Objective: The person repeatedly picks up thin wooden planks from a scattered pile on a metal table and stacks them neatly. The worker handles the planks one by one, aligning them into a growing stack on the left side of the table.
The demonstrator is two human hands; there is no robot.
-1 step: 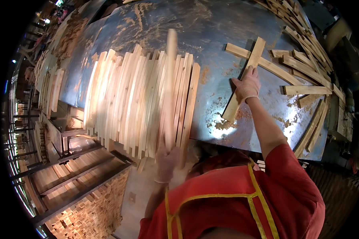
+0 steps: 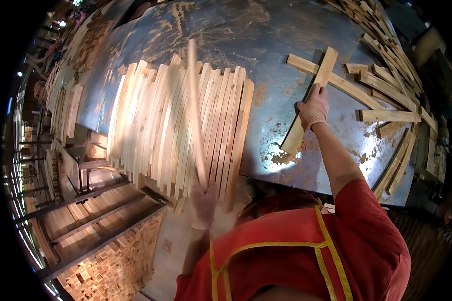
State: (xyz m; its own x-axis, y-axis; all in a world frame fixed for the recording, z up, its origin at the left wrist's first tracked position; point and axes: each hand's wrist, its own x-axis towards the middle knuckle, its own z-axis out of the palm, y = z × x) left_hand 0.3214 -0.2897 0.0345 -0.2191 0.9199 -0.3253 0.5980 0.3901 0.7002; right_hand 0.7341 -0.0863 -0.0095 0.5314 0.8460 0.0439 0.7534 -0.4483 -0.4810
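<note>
Pale slat [image 2: 195, 110] upright; plank [image 2: 311, 98] slanted

Work table [image 2: 286, 30]: blue-painted metal sheet, glossy where light strikes, scuffed and dusted with sawdust. Row of slats [image 2: 155, 125]: pale raw wood, unfinished, matt, sawn faces. Single slat [image 2: 195, 105] in the left hand [image 2: 204, 203]: same bare wood. Batten [image 2: 311, 98] under the right hand [image 2: 314, 108]: rough light timber. Both hands wear pale knitted cloth gloves. Vest [image 2: 296, 251]: red matt fabric, yellow trim.
</note>
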